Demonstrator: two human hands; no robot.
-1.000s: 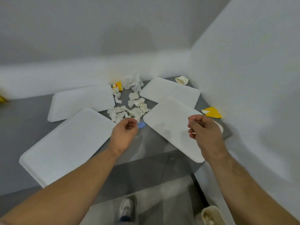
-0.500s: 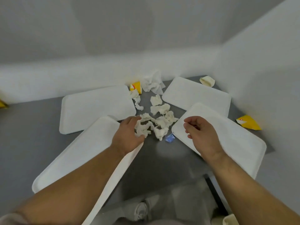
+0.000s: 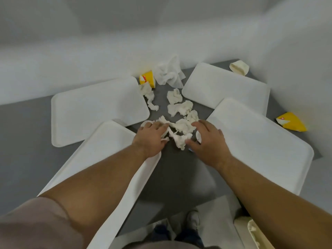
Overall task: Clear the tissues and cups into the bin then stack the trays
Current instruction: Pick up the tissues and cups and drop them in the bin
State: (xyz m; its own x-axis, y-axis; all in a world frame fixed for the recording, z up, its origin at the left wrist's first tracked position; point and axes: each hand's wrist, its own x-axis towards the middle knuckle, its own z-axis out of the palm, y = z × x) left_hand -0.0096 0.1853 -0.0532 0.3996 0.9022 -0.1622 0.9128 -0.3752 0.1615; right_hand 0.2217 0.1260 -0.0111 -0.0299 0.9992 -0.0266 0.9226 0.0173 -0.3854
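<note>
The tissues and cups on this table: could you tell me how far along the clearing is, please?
Done: nothing visibly. In hand: the left hand grips and the right hand touches the crumpled tissues. Left: a large tissue, two yellow cups and a cream cup, all on the table; the four trays lie unstacked. The bin stands at lower right.

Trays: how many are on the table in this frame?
4: the far-left tray, near-left tray, far-right tray and near-right tray, fanned around the tissue pile. No others seem hidden.
</note>
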